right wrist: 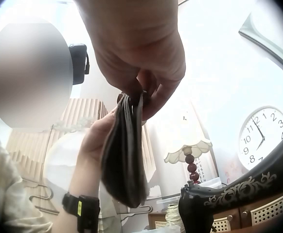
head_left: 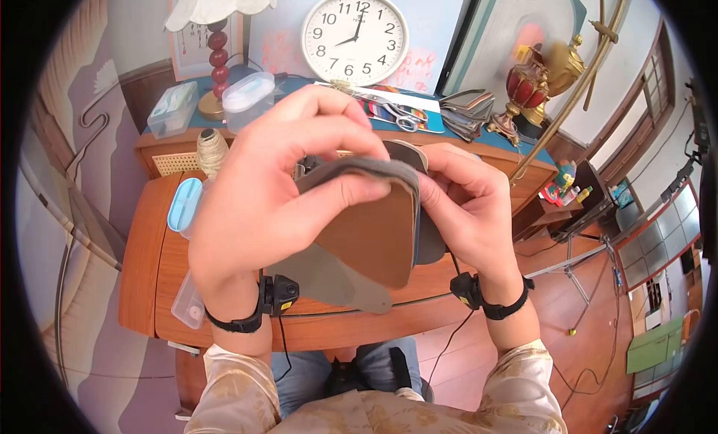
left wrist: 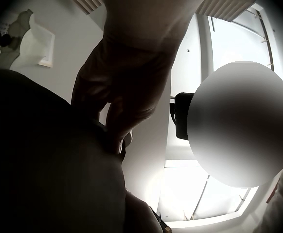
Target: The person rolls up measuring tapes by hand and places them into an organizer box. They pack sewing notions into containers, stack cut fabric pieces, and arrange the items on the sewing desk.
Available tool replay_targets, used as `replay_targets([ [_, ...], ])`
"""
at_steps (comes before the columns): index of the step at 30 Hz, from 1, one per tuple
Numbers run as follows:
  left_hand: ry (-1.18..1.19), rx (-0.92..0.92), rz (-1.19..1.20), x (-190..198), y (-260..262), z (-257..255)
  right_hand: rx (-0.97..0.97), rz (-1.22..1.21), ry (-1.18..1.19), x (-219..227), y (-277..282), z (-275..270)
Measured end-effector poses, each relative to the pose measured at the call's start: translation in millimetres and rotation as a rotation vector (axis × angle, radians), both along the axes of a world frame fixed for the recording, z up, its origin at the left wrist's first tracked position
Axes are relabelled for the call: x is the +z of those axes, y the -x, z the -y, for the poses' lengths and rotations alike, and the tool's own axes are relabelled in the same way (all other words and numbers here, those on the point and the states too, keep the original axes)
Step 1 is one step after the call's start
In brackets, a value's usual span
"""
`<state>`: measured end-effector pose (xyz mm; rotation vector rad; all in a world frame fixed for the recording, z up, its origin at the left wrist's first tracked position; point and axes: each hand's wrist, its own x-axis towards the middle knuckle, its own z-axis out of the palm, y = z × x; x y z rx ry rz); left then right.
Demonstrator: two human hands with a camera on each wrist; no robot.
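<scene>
My left hand [head_left: 269,187] pinches the top edge of a stack of cut fabric pieces [head_left: 374,232] between thumb and fingers. The stack's near face is brown, with grey and dark layers behind it. At its right edge, my right hand [head_left: 467,210] pinches the layers, fingers bent. A grey rounded piece [head_left: 329,281] hangs lower, below the brown face. Seen edge-on in the right wrist view, the layers [right wrist: 124,155] hang down from the right fingers. In the left wrist view the stack [left wrist: 49,160] is a dark mass beneath the left hand [left wrist: 127,82].
A wooden table [head_left: 142,269] lies beneath the hands, with a black sewing machine [right wrist: 248,189] in the right wrist view. Behind are a thread cone [head_left: 212,154], plastic boxes [head_left: 250,101], scissors [head_left: 404,118], fabric scraps [head_left: 467,111], a lamp [head_left: 218,60] and a clock [head_left: 355,38].
</scene>
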<state>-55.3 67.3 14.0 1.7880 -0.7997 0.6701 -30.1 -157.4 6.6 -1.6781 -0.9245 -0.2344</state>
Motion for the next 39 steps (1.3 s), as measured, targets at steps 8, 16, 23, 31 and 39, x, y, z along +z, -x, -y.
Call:
replay_targets([
  [8, 0.061, -0.058, 0.01, 1.6, 1.4, 0.5, -0.005, -0.03, -0.097, 1.8, 6.4, -3.3],
  [16, 0.028, -0.046, -0.059, 4.5, 6.4, -5.2, 0.007, -0.036, -0.145, -0.3, 6.9, -5.9],
  [23, 0.064, -0.057, -0.061, 3.9, 7.2, -2.6, 0.013, -0.025, -0.165, 0.8, 8.8, -7.2],
  [31, 0.096, -0.06, -0.09, 2.9, 8.1, -1.3, 0.069, -0.091, -0.2, -0.9, 8.1, -6.0],
  [39, 0.106, -0.041, -0.052, 0.3, 4.0, 1.3, 0.07, -0.067, -0.214, -5.8, 4.0, -4.4],
])
